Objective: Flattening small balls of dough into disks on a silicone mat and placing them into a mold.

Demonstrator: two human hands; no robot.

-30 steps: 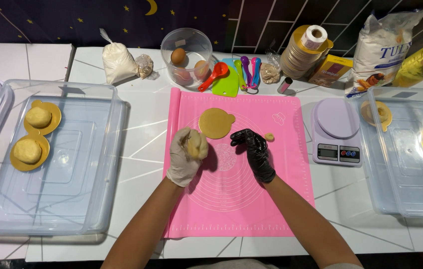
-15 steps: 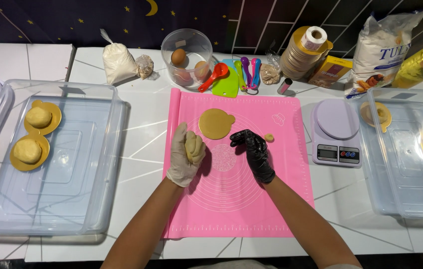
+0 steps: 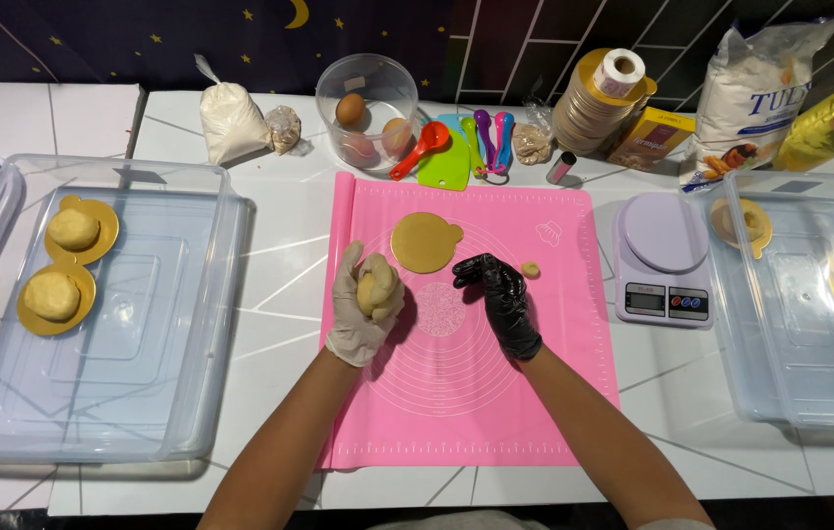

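Head view: looking down on a white tiled tabletop (image 3: 269, 226) with a pink silicone mat (image 3: 476, 393) at its middle.
Left hand (image 3: 366, 302): in a pale glove, raised over the mat's left part, fingers curled closed round a dough ball (image 3: 376, 287) held in the palm.
Right hand (image 3: 497, 294): in a black glove, over the mat's middle, fingers loosely bent and holding nothing; the fingertips point toward the left hand, a small gap between them.
Dough ball: pale yellow, cupped in the left hand, lifted off the mat.
Gold disc (image 3: 426, 241): a round gold card with a small tab, lying flat on the mat just beyond both hands, bare on top.
Dough scrap (image 3: 531, 268): a small lump on the mat, just right of the right hand's fingers.
Left tub (image 3: 142, 324): a clear plastic box left of the mat; inside, at its far left, two gold discs each carry a dough ball (image 3: 73, 228) (image 3: 52, 294).
Scale (image 3: 664, 257): a lilac kitchen scale just right of the mat.
Right tub (image 3: 809, 324): a clear box beyond the scale, one gold disc (image 3: 743, 222) in its near-left corner.
Far edge: a clear bowl (image 3: 370, 98) with eggs, coloured measuring spoons (image 3: 487, 132), a green scraper (image 3: 441, 167), a white powder bag (image 3: 230, 123), a stack of gold discs (image 3: 593, 103) and a flour sack (image 3: 755, 98).
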